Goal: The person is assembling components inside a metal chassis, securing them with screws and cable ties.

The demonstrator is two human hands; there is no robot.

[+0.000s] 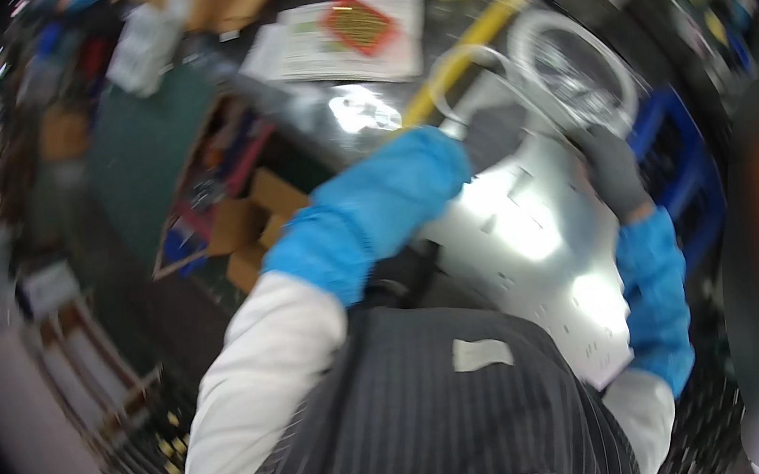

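White strand, flexible tubing or cable (too blurred to say which), arches in an open loop point(468, 48) at the upper right of the frame, just beside a larger white coil point(619, 89). My left hand point(494, 136), grey-gloved, lies at the foot of the loop; my right hand point(611, 166), likewise gloved, is at the coil's lower edge. Blur hides the fingertips: I cannot tell how far either hand is closed, or whether the strand is pinched in it.

Likely faults, by cause. (a) Spring-back: the strand looks springy, and a light hold through smooth gloves could let the loop whip open. (b) Tangling: loop and coil lie so near that a pull on one could catch turns of the other. (c) Kinking: drawing the loop tight could crease it. (d) Sliding: the glossy metal sheet point(537, 286), right of centre, probably offers little friction, so a tug might carry the coil toward the blue crate point(679, 167) at the right. (e) Spillage: a loose end flung toward the top centre could strike the red tray point(358, 24) of brass-coloured pieces on the papers point(306, 64).
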